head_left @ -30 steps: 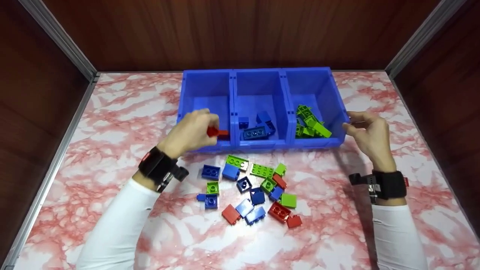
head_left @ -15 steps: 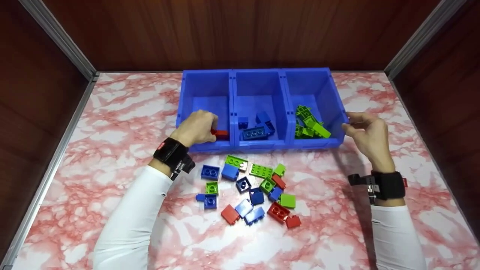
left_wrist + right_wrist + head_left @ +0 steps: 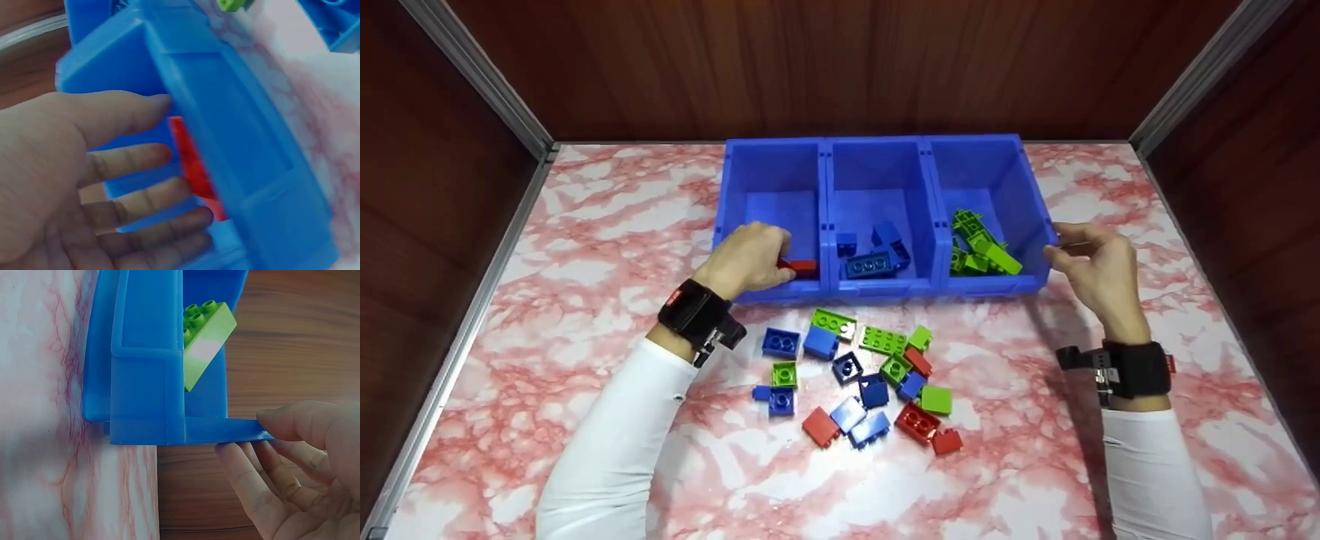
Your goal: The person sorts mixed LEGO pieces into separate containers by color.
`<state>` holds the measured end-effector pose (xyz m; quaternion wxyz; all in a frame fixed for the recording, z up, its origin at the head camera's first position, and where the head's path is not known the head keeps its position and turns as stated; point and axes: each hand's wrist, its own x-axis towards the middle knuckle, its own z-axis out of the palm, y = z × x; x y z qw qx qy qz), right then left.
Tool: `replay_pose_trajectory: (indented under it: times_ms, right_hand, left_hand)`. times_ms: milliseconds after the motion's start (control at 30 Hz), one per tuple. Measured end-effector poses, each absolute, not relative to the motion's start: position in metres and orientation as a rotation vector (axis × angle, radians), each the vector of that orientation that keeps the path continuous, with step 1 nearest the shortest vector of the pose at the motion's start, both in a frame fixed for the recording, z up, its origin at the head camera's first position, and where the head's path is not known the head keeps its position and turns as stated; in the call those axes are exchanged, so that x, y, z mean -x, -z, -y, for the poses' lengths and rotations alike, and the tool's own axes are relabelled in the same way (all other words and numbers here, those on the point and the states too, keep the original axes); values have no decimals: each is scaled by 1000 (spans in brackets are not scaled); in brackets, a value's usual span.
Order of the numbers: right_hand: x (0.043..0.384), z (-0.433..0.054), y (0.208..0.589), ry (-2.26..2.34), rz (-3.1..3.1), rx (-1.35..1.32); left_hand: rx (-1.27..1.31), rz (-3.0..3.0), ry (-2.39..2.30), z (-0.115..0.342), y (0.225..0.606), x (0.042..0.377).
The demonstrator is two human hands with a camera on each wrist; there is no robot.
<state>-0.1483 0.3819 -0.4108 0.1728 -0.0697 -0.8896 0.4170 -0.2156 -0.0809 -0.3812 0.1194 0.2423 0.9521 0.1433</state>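
A blue three-compartment bin (image 3: 885, 288) stands at the back of the table. My left hand (image 3: 746, 259) reaches over the front of its left compartment, fingers relaxed and thumb apart from them. Red bricks (image 3: 193, 163) lie inside that compartment, just beyond the fingertips in the left wrist view. At the other end, my right hand (image 3: 1099, 270) pinches the bin's right side wall (image 3: 225, 430) between thumb and fingers. Blue bricks (image 3: 870, 264) are in the middle compartment. Green bricks (image 3: 982, 244) fill part of the right one.
In front of the bin, loose bricks lie scattered on the marbled table (image 3: 1005, 465), among them a red brick (image 3: 821, 427), a blue brick (image 3: 781, 342) and a green brick (image 3: 936, 400). Dark wood panels (image 3: 840, 67) enclose the back and sides.
My left hand has lowered into the left compartment with a red brick and let it go there, then drawn back slightly left. The right hand keeps its hold on the bin wall.
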Motion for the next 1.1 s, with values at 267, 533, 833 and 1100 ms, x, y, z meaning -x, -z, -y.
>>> replay_pose_trajectory:
  times_ms: [267, 533, 833, 1100]
  right_hand:
    - [148, -382, 410, -1196, 2517, 191]
    - [148, -383, 410, -1198, 2516, 204]
    - [147, -381, 410, -1201, 2526, 209]
    - [147, -382, 410, -1183, 2524, 189]
  left_hand:
    - [-903, -2835, -398, 76, 356, 179]
    - [-1134, -2736, -495, 66, 355, 146]
    - [-1168, -2610, -363, 48, 391, 128]
    - [-1264, -2613, -286, 44, 413, 127]
